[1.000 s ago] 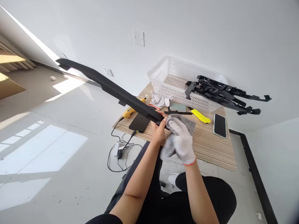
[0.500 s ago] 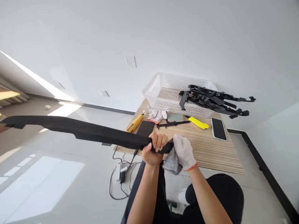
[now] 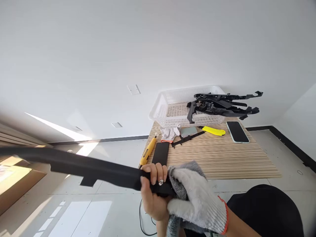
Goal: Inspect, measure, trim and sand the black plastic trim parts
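Observation:
A long black plastic trim strip [image 3: 98, 168] stretches from the left edge of the view to the front of the table. My bare left hand [image 3: 156, 191], with a ring on one finger, is wrapped round it near its right end. My right hand [image 3: 195, 197] wears a white knit glove with an orange cuff. It is closed on a grey cloth [image 3: 181, 189], which is pressed against the strip's right end, just beside my left hand. The very tip of the strip is hidden by the cloth and glove.
On the wooden table [image 3: 222, 158] are a white basket [image 3: 170, 121] with black plastic parts [image 3: 222, 103], a yellow rotary tool [image 3: 148, 150], a glove [image 3: 169, 134], a caliper [image 3: 187, 139], a yellow utility knife [image 3: 213, 131], a phone [image 3: 237, 132] and a black flat object [image 3: 161, 153]. A cardboard box [image 3: 23, 184] stands left.
Both hands and the strip have come lower and closer to me. The strip has turned, so a tab shows on its lower edge. The gloved hand now covers more of its right end.

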The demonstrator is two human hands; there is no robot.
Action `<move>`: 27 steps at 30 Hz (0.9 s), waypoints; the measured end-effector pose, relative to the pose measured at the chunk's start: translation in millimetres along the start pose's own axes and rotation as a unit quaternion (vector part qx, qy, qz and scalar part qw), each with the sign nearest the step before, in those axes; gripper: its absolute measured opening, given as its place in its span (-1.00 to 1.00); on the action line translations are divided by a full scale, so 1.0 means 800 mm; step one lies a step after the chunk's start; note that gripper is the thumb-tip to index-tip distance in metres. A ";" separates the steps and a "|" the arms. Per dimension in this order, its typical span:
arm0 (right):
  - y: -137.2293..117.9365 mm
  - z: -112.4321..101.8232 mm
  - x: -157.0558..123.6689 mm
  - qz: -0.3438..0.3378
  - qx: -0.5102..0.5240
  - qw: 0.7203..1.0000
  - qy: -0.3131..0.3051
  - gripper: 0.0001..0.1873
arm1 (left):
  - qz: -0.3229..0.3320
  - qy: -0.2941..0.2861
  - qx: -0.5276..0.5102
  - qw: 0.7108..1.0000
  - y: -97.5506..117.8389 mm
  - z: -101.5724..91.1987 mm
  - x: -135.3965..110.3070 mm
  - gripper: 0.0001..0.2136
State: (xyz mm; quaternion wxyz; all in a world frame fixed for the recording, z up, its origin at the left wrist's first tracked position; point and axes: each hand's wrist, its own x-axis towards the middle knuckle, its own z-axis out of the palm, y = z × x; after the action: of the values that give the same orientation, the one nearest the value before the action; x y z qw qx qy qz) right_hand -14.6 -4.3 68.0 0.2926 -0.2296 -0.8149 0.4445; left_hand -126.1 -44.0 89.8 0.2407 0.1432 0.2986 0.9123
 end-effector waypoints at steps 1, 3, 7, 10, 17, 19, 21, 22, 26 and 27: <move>-0.001 0.004 -0.005 0.017 0.026 0.999 -0.036 -0.53 | -0.024 -0.012 0.043 0.999 0.001 -0.001 -0.005 -0.87; 0.007 0.011 -0.017 0.060 0.087 0.991 -0.080 -0.55 | -0.073 -0.048 0.127 0.988 0.000 -0.009 -0.013 -0.89; 0.034 0.002 -0.042 0.108 0.169 0.975 -0.093 -0.65 | -0.133 -0.188 0.193 0.954 -0.017 -0.036 -0.012 -0.77; 0.049 -0.016 -0.052 0.152 0.175 0.961 -0.149 -0.69 | -0.186 -0.338 0.142 0.911 -0.039 -0.056 -0.001 -0.64; 0.054 -0.011 -0.043 0.171 0.070 0.975 -0.120 -0.67 | -0.241 -0.432 0.078 0.866 -0.056 -0.066 0.001 -0.75; 0.048 -0.007 -0.039 0.174 0.026 0.979 -0.104 -0.62 | -0.216 -0.399 0.089 0.887 -0.049 -0.063 0.000 -0.80; 0.044 -0.011 -0.036 0.175 0.007 0.983 -0.064 -0.64 | -0.182 -0.356 0.077 0.913 -0.039 -0.060 0.002 -0.83; 0.043 -0.016 -0.034 0.176 0.008 0.984 -0.029 -0.66 | -0.159 -0.326 0.059 0.930 -0.032 -0.059 0.005 -0.85; 0.049 -0.055 -0.022 0.130 -0.059 0.926 0.349 -0.57 | -0.068 -0.194 0.011 0.979 -0.003 -0.061 0.022 -0.94; 0.052 -0.067 -0.017 0.082 -0.109 0.888 0.438 -0.52 | -0.058 -0.171 0.019 0.983 0.003 -0.062 0.025 -0.94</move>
State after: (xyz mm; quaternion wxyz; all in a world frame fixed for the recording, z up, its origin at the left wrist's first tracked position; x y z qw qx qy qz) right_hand 36.6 39.0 51.9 0.5557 -0.4977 -0.6250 0.2297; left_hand -164.0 -59.2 54.8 0.3381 0.2842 0.2777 0.8531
